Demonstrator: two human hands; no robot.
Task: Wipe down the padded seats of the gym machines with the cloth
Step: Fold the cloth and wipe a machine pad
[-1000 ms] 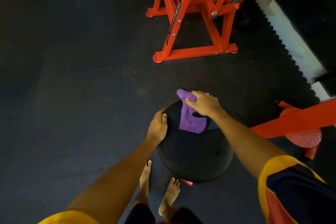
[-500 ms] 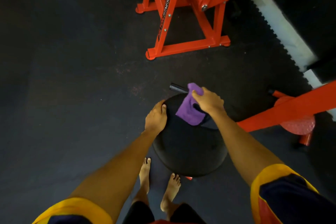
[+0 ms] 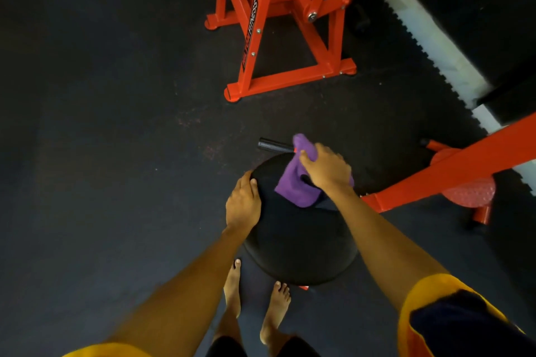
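A round black padded seat (image 3: pixel 295 243) sits just in front of my bare feet. My left hand (image 3: pixel 243 203) grips its left rim, thumb on top. My right hand (image 3: pixel 326 169) holds a purple cloth (image 3: pixel 293 185) against the far part of the pad, fingers curled over the cloth's upper end. The lower part of the cloth lies spread on the pad. A short black handle (image 3: pixel 272 144) pokes out beyond the seat's far edge.
An orange machine frame (image 3: pixel 278 38) stands on the dark rubber floor straight ahead. An orange beam (image 3: pixel 452 165) with a round red footplate (image 3: pixel 468 193) runs off to the right. A white strip (image 3: pixel 429 38) crosses the floor at the upper right.
My right hand has slid the cloth a little toward the far edge of the pad. The left hand has kept its grip on the rim. The black handle has come into sight.
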